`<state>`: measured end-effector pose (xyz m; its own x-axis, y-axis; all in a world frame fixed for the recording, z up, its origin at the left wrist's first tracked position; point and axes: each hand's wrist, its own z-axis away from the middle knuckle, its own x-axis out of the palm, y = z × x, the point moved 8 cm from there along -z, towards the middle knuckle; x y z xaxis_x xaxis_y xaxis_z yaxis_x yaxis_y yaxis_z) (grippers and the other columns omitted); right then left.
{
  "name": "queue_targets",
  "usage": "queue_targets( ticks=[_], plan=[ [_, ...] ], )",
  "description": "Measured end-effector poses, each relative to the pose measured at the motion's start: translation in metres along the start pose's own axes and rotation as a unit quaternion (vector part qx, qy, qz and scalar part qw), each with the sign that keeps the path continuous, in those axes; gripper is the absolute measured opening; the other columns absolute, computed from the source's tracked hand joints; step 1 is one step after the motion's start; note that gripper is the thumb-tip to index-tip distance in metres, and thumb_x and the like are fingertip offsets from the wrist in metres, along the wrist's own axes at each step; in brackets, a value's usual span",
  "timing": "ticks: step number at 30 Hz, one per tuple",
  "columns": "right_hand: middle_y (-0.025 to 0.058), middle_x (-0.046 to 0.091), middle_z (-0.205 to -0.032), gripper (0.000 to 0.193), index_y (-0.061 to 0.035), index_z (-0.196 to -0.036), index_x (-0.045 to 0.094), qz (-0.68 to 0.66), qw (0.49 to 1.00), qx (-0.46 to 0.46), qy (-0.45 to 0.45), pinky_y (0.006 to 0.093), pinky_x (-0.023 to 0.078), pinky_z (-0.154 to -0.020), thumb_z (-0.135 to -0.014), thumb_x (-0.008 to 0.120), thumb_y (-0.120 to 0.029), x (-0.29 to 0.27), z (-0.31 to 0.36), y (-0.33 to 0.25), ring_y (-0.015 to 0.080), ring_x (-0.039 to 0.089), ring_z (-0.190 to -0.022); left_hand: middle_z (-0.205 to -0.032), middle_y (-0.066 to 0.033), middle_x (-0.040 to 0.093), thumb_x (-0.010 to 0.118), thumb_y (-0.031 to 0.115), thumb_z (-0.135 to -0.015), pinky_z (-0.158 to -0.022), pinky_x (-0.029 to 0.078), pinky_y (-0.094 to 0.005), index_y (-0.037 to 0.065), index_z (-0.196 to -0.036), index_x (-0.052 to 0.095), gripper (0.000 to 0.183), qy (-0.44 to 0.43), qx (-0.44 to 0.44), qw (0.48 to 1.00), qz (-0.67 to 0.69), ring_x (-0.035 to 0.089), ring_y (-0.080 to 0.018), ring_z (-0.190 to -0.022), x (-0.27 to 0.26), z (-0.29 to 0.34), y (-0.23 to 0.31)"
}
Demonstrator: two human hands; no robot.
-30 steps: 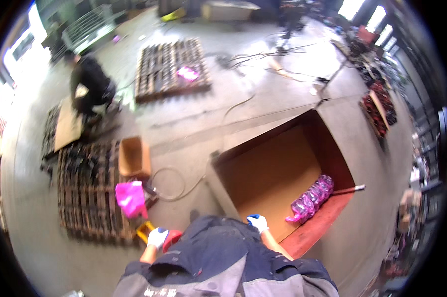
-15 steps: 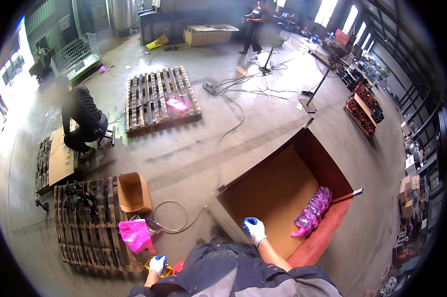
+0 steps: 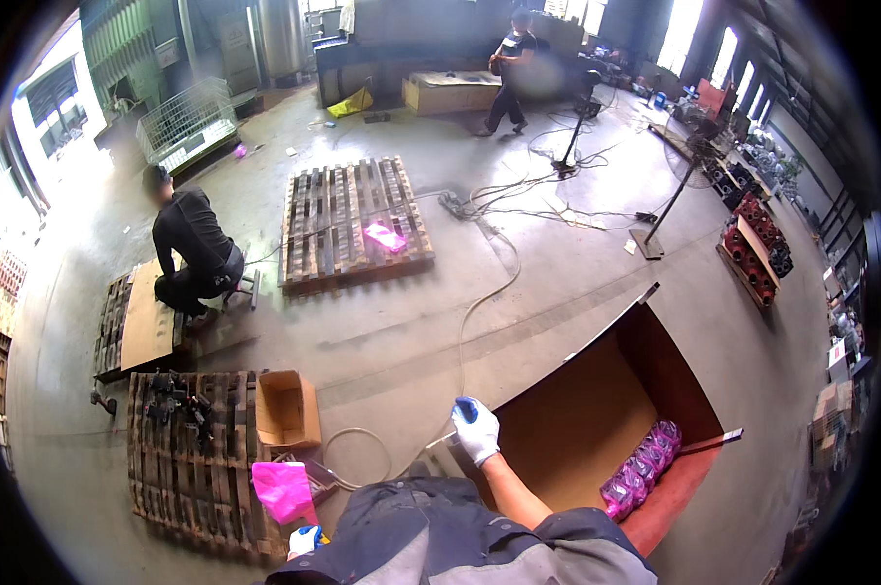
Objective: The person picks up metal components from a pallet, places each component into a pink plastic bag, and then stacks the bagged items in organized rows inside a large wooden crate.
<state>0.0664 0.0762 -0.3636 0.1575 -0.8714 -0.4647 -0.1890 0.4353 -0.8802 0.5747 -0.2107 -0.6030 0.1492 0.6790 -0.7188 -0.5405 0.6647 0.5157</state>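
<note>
Both my hands wear white gloves with blue on the finger side. My right hand (image 3: 475, 430), fingers curled, is raised by the left corner of a red bin (image 3: 666, 356); whatever it may hold is hidden. Cardboard (image 3: 557, 439) lines that bin, and a bundle of dark parts in pink plastic (image 3: 643, 470) lies along its right side. Low at my left side, partly covered by my clothing, my left hand (image 3: 306, 539) has bent fingers beside a bit of something yellow. A bright pink plastic bag (image 3: 282, 490) is just beyond it.
A wooden pallet (image 3: 196, 487) at left carries black metal parts (image 3: 180, 405) and an open cardboard box (image 3: 311, 411). A hose (image 3: 348, 432) loops over the floor. One person (image 3: 196, 244) sits bent over cardboard; another (image 3: 511, 78) stands far back near cables and a fan stand (image 3: 669, 207).
My right hand has moved left from above the bin's cardboard to its corner. My left hand is lower in view and more hidden. The whole view has shifted.
</note>
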Motion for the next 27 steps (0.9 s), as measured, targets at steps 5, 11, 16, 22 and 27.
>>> queue_targets(
  ticks=[5,11,16,22,27],
  plan=[
    [0.0126,0.073,-0.104,0.033,-0.0071,-0.110,0.070,0.086,0.993,0.006,-0.084,0.0356,0.054,-0.088,-0.085,0.073,-0.029,0.052,-0.026,0.023,0.0268,0.070,-0.099,-0.084,-0.0087,0.068,0.068,0.016,-0.091,-0.057,0.057,-0.0347,0.001,-0.105,0.069,0.020,0.099,-0.151,0.929,0.323,0.065,-0.0193,-0.065,-0.051,-0.031,0.015],
    [0.0142,0.071,-0.107,0.040,-0.0093,-0.112,0.068,0.274,0.929,0.004,-0.248,0.0434,0.052,-0.088,-0.089,0.061,-0.040,0.098,-0.026,0.021,0.0327,0.067,-0.101,-0.082,-0.0077,0.067,0.069,0.015,-0.091,-0.055,0.055,-0.0318,0.000,-0.103,0.070,0.019,0.148,-0.341,0.751,0.546,0.064,-0.0191,-0.064,-0.082,-0.038,0.023],
    [0.0159,0.069,-0.111,0.043,-0.0126,-0.117,0.066,0.329,0.884,0.100,-0.316,0.0457,0.051,-0.089,-0.091,0.054,-0.044,0.102,-0.032,0.009,0.0357,0.065,-0.104,-0.081,-0.0075,0.068,0.068,0.022,-0.092,-0.057,0.054,-0.0346,0.002,-0.099,0.073,0.022,0.126,-0.347,0.771,0.518,0.063,-0.0189,-0.066,-0.103,-0.072,0.006],
    [0.0125,0.070,-0.111,0.042,-0.0158,-0.113,0.068,0.367,0.874,0.160,-0.275,0.0432,0.051,-0.089,-0.088,0.059,-0.048,0.110,-0.029,0.042,0.0330,0.066,-0.104,-0.083,-0.0105,0.072,0.063,0.034,-0.094,-0.070,0.053,-0.0373,0.005,-0.103,0.072,0.032,0.044,-0.290,0.867,0.402,0.068,-0.0213,-0.074,-0.156,-0.183,-0.050],
    [0.0076,0.072,-0.108,0.037,-0.0188,-0.109,0.071,0.414,0.837,0.223,-0.279,0.0395,0.053,-0.087,-0.084,0.064,-0.045,0.111,-0.026,0.075,0.0313,0.068,-0.100,-0.091,-0.0054,0.070,0.068,0.025,-0.094,-0.063,0.055,-0.0302,0.006,-0.111,0.070,0.026,0.123,-0.233,0.877,0.402,0.066,-0.0168,-0.072,-0.275,-0.275,-0.044]
  ],
)
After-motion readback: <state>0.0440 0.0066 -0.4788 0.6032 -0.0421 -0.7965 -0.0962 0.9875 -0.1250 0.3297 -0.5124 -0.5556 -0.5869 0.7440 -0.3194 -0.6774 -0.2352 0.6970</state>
